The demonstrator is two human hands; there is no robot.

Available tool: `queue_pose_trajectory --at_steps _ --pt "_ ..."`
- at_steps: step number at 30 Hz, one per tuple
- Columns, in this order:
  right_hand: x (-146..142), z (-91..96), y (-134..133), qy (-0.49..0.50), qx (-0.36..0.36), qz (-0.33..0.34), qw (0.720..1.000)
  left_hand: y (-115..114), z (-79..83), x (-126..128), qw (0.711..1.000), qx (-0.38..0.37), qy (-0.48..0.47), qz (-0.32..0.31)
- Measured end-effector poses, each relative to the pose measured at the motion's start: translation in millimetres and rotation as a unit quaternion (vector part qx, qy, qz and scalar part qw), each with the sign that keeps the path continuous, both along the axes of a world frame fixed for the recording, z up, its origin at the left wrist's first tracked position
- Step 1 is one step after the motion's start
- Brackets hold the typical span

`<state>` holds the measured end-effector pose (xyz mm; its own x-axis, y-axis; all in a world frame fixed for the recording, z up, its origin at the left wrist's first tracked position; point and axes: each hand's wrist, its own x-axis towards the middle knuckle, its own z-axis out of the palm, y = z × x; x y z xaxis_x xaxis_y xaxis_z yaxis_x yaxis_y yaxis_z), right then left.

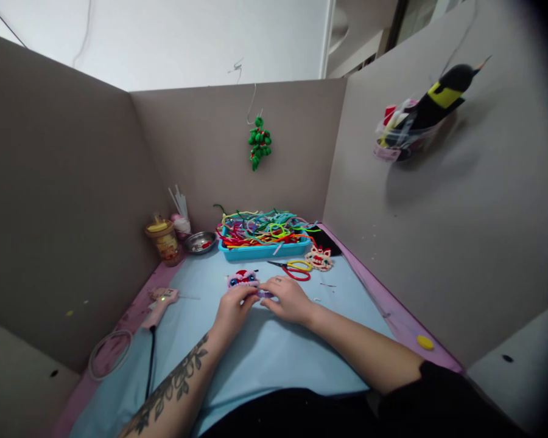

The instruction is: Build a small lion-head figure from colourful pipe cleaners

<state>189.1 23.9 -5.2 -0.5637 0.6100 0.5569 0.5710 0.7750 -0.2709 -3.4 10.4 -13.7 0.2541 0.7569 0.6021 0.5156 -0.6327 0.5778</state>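
Low over the blue cloth, my left hand (pixel 236 309) and my right hand (pixel 290 299) meet with fingertips pinched together. Between them shows a small piece of purple pipe cleaner (pixel 265 294), partly hidden by the fingers. Just beyond the fingertips is a pink pipe-cleaner animal head (pixel 243 280) with a red top and blue eyes. Its lower edge is covered by my left fingers, so I cannot tell whether it is held or lies on the cloth. Scissors (pixel 296 269) with red and yellow handles lie open beyond my right hand, beside a cream-and-red pipe-cleaner head (pixel 319 258).
A blue tray (pixel 242 252) heaped with coloured pipe cleaners stands at the back. Left of it are a metal bowl (pixel 201 243) and a lidded cup (pixel 165 243). A pink glue gun (pixel 158 309) with its cord lies at left. Grey panels enclose three sides.
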Motion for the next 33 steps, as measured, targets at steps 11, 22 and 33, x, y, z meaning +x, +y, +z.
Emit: queue_pose_trajectory --at_steps 11,22,33 --pt "-1.5 2.3 0.8 0.01 -0.026 0.01 1.0 -1.2 4.2 -2.4 0.994 0.095 0.06 -0.02" --pt "-4.5 -5.0 3.6 -0.045 0.081 -0.028 0.995 -6.9 7.1 1.8 0.996 0.021 0.086 0.002" --pt "-6.0 -5.6 3.8 -0.067 0.116 -0.03 0.991 -8.0 5.6 3.2 0.995 0.004 0.1 0.006"
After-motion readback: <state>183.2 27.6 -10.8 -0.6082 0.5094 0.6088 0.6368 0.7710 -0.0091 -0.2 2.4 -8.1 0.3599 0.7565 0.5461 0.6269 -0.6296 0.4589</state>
